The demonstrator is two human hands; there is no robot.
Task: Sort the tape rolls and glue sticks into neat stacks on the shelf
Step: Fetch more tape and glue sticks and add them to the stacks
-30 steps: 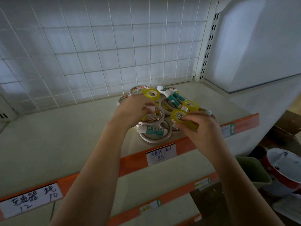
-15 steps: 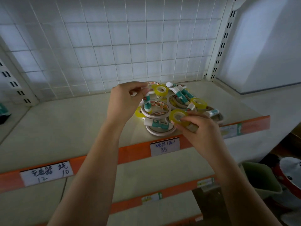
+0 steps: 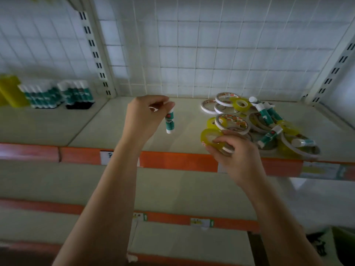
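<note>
Glue stick (image 3: 170, 122) hanging upright, pinched by its top end in left hand (image 3: 143, 117), above bare shelf (image 3: 119, 129) and touching nothing else. Left grip narrow, fingertips closed round the stick's cap, other fingers curled into the palm.

Yellow roll (image 3: 211, 138) held in right hand (image 3: 235, 153), thumb and fingers curled over its near rim, a white roll (image 3: 228, 149) caught under the same fingers. Right grip closed on that pair, at the shelf's front edge, just above orange strip (image 3: 172, 160).

Just beyond and right of right grip: pile (image 3: 255, 123) of white and yellow tape rolls lying overlapped, with several teal-and-white glue sticks lying across them at angles. One large patterned roll (image 3: 232, 122) directly behind right grip, touching the yellow roll's far side or very near; cannot tell which.

Far left of left grip, on the neighbouring shelf bay: rows of upright sticks (image 3: 57, 95) standing packed together, a yellow block (image 3: 11, 90) beside them, blurred.

Behind both grips: white wire grid (image 3: 211, 45) and slotted upright (image 3: 96, 54). Below the grips: lower shelves with orange edges and small labels (image 3: 201, 222).
</note>
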